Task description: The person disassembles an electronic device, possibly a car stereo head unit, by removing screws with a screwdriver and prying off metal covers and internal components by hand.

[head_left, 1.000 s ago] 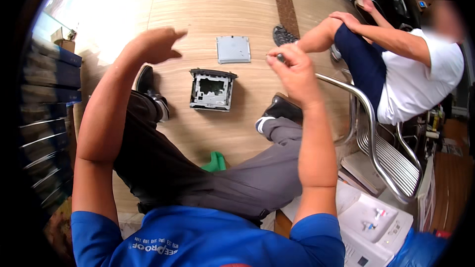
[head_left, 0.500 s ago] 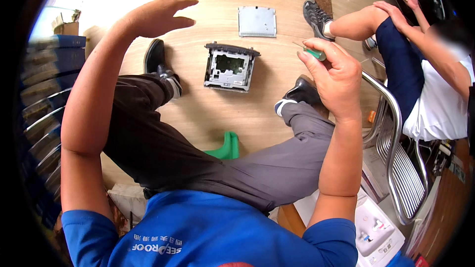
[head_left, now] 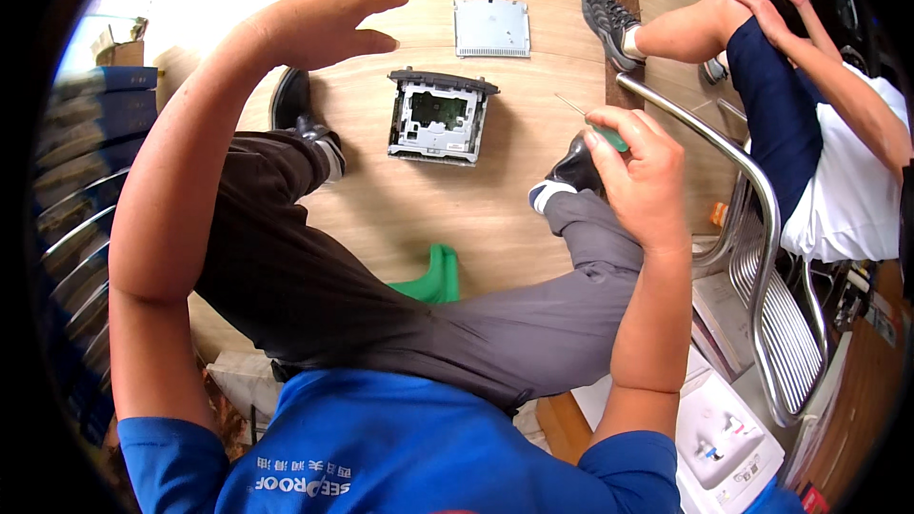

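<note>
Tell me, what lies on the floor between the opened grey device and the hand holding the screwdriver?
In the head view, only bare wooden floor separates the opened device from the right hand; the screwdriver tip pokes out over that stretch.

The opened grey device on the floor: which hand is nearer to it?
Left, narrowly. The left hand hovers open, up and left of the opened device; the right hand, gripping a green-handled screwdriver, is off to its right.
</note>
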Available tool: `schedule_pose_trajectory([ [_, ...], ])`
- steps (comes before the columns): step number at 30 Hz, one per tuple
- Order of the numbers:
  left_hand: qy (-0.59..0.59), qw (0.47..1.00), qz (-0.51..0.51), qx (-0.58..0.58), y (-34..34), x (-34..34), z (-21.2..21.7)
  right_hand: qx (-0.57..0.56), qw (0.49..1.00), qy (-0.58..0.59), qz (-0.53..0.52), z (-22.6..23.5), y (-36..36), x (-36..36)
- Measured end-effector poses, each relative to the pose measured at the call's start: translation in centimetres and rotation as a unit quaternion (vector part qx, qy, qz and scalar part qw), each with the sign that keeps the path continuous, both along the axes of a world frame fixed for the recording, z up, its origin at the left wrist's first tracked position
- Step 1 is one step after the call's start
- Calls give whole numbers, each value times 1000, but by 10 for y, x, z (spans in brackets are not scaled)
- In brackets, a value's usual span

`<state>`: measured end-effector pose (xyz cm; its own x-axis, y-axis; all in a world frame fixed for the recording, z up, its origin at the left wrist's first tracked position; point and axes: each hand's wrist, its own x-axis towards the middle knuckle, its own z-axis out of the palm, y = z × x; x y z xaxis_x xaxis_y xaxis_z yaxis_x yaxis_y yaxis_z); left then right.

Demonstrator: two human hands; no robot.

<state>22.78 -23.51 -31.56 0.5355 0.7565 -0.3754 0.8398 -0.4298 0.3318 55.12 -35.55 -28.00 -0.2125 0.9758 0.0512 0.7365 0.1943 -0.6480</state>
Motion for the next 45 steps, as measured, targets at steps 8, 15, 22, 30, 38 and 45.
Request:
schedule_pose_trajectory([
  [8,28,999,-10,11,2,-6,-17,-23,999,-2,29,2,-4,1],
  [15,20,1000,-17,15,2,-11,-21,-47,998,11,40,7,-11,0],
  [22,11,1000,-17,-6,0,-7,-17,-31,999,-24,28,9,-10,1],
  [30,-5,1000,-6,-12,2,-1,-5,-123,991,-47,-19,-24,6,8],
  [38,7,998,-38,-46,0,24,5,-308,910,-254,113,-248,64,69],
  [45,40,998,23,-46,12,16,3,-415,886,97,-182,-367,64,14],
])
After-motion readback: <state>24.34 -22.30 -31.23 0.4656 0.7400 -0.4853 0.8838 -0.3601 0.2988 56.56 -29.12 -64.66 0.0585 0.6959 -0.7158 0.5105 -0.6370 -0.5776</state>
